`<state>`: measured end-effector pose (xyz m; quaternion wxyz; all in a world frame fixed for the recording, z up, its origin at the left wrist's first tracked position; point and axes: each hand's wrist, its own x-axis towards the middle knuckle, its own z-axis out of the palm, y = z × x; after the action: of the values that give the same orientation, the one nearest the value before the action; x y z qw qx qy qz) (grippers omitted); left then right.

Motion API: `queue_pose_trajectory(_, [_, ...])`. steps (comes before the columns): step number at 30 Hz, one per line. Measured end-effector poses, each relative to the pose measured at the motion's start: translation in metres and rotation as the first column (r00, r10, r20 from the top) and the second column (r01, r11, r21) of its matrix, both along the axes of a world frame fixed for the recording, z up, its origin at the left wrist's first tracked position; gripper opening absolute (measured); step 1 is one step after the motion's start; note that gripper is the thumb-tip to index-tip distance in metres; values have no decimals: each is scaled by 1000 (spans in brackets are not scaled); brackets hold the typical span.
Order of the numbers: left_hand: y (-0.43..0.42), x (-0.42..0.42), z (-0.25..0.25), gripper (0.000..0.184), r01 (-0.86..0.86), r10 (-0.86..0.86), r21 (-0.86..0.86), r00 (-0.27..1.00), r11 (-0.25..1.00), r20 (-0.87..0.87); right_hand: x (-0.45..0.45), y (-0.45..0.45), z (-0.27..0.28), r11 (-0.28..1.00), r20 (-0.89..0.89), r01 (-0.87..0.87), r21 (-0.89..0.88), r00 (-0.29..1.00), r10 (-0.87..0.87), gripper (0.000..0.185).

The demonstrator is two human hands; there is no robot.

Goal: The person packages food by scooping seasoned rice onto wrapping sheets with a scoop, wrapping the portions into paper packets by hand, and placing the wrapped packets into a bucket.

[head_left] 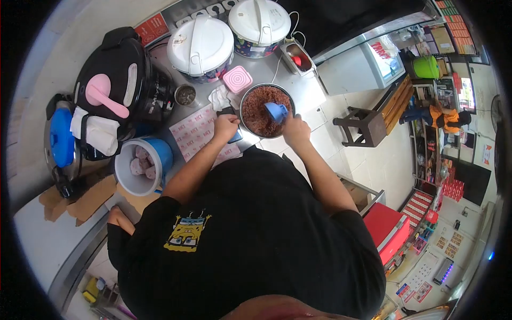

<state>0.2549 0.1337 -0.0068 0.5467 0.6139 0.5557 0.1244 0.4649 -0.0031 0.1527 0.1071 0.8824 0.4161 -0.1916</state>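
Observation:
A round metal pot (243, 118) full of reddish-brown grains (260, 101) stands at the counter's front edge. My right hand (296, 130) is closed on the handle of a blue scoop (275, 112), whose bowl rests in the grains. Left of the pot, my left hand (226, 127) is closed at a dark, flat object with a blue part (234, 136); what exactly it grips is hidden. Under and beside that hand lies pink-and-white printed paper (192, 135). Crumpled white tissue (218, 98) and a pink square lid (237, 79) lie behind it.
Two white-lidded pots (200, 47) stand at the back. On the left are a black cooker (109, 74) with a pink paddle (106, 96), a metal cup (185, 95) and a bucket (124, 176) holding wrapped bundles. A metal container (297, 57) sits right. Someone in orange (450, 118) is far right.

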Motion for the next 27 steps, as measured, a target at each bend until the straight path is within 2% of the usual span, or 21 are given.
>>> queue_pose_trajectory(2, [-10, -5, 12, 33, 195, -202, 133, 978, 972, 46, 3, -4, -16, 1000, 27, 1, -12, 1000, -1, 41])
queue_pose_trajectory(3, [-8, -4, 55, 41, 359, -359, 136, 933, 924, -20, 1, -2, -19, 999, 14, -14, -31, 1000, 15, 40])
queue_pose_trajectory(6, [-14, -2, 51, 40, 442, -444, 188, 895, 877, -33, -17, 4, -26, 996, 17, -77, -45, 997, 78, 38])
queue_pose_trajectory(8, [-15, 0, 44, 40, 452, -450, 215, 891, 866, -61, -34, 9, -31, 991, 36, -126, -42, 991, 127, 37])
queue_pose_trajectory(10, [-16, 5, 50, 39, 459, -452, 247, 888, 853, -89, -51, 13, -39, 934, 38, -342, -102, 937, 347, 36])
queue_pose_trajectory(12, [-17, 9, 71, 32, 518, -472, 326, 855, 791, -214, -53, 14, -61, 950, -19, -305, -73, 952, 304, 29])
queue_pose_trajectory(14, [-14, 11, 48, 29, 524, -482, 328, 851, 786, -205, -40, 19, -76, 945, -169, -324, -47, 935, 312, 25])
queue_pose_trajectory(15, [-12, 12, 45, 26, 532, -495, 331, 847, 779, -194, -32, 22, -82, 968, -197, -251, -20, 950, 242, 23])
queue_pose_trajectory(16, [-12, 11, 42, 26, 529, -492, 333, 848, 780, -195, -21, 22, -85, 967, -196, -253, -18, 949, 245, 23])
queue_pose_trajectory(18, [-10, 11, 46, 21, 523, -491, 385, 851, 761, -185, 1, 23, -85, 933, -320, -353, 68, 878, 356, 24])
queue_pose_trajectory(19, [-10, 11, 48, 21, 519, -487, 388, 853, 761, -186, 8, 26, -95, 935, -363, -341, 97, 863, 352, 24])
queue_pose_trajectory(22, [-14, 9, 55, 21, 534, -482, 327, 845, 780, -230, 17, 25, -90, 926, -369, -347, 149, 849, 378, 22])
queue_pose_trajectory(25, [-16, 2, 66, 21, 498, -461, 373, 867, 783, -191, 28, 20, -62, 914, -424, -333, 231, 811, 403, 23])
queue_pose_trajectory(26, [-16, 0, 69, 21, 473, -442, 321, 881, 821, -168, 27, 19, -61, 912, -421, -338, 231, 811, 407, 23])
queue_pose_trajectory(27, [-15, -2, 70, 21, 443, -419, 266, 896, 856, -144, 25, 17, -60, 940, -346, -263, 215, 880, 325, 27])
